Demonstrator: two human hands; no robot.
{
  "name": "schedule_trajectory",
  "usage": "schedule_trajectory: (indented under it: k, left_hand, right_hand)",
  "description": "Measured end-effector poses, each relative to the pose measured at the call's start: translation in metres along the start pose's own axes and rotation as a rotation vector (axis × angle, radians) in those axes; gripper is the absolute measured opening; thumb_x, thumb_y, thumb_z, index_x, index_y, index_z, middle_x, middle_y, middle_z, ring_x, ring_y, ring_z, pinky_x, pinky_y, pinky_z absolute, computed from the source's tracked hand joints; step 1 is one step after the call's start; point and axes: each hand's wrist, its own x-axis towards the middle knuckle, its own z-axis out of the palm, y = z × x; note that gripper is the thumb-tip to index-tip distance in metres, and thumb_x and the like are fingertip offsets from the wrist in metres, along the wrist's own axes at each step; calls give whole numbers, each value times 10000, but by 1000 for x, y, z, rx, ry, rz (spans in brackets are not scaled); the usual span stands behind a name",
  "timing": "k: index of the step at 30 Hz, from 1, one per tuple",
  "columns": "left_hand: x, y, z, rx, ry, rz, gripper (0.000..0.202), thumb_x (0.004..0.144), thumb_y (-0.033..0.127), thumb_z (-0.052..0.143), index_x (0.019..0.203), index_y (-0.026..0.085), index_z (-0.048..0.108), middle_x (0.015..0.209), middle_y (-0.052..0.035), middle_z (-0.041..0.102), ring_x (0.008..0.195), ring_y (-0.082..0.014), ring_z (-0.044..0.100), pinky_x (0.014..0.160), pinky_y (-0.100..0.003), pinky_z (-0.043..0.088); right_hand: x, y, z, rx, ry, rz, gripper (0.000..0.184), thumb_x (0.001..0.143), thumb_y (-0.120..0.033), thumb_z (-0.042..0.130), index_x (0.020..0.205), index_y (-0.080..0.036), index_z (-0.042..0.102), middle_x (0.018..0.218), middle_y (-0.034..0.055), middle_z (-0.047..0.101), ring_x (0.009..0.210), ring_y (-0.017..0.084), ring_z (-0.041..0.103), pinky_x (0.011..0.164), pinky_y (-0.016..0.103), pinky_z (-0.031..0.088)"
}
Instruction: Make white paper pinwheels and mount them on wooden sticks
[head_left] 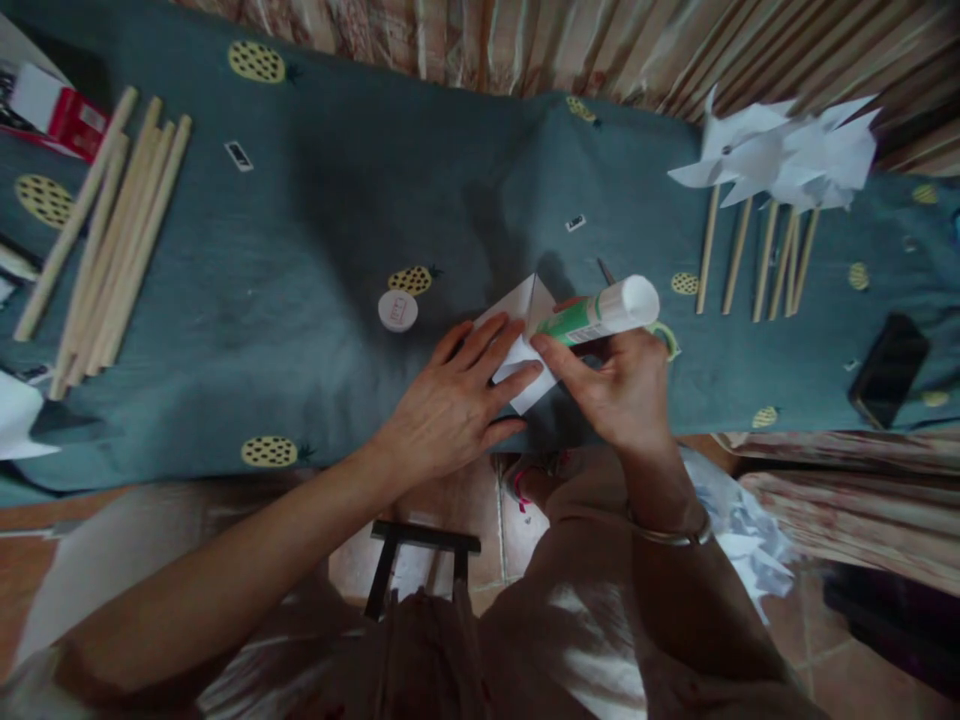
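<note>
My right hand is closed around a glue stick with a green and white label. The glue stick lies tilted, its lower end over a folded white paper near the table's front edge. Spread across the left part of that paper, my left hand presses it down with fingers apart. The tip of the glue stick is hidden. A round white cap sits on the cloth to the left of the paper. Behind the glue stick, a thin dark pointed thing shows partly.
Several wooden sticks lie at the left beside a red box. Several white paper pinwheels on sticks rest at the right. A dark phone lies at the right edge. White paper scraps are in a bag below the table.
</note>
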Motion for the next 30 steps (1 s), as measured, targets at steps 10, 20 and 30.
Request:
schedule_trajectory:
  k: [10,20,30]
  left_hand:
    - [1,-1,1,-16,-5,3,603,879,467,662,1398,209,496,1569,-192,372,1472,-383,289,1154,-584,267]
    - [1,-1,3,-17,18,-3,549,896,490,633,1364,232,511,1569,-158,382,1476,-355,288,1164,-565,256]
    - [1,1,0,56,5,5,581,888,482,647,1386,221,499,1556,-176,395,1462,-361,315,1146,-565,301]
  right_hand:
    - [4,6,2,-14,-3,-49,409,802,-587,681,838,-181,704,690,36,706,629,194,647,624,335,509]
    - [4,6,3,-72,13,-79,398,811,-588,667,796,-190,674,673,42,704,592,187,625,580,324,465]
    - [5,9,6,-42,-9,-93,400,841,-570,641,839,-171,677,713,67,709,623,207,639,587,344,467]
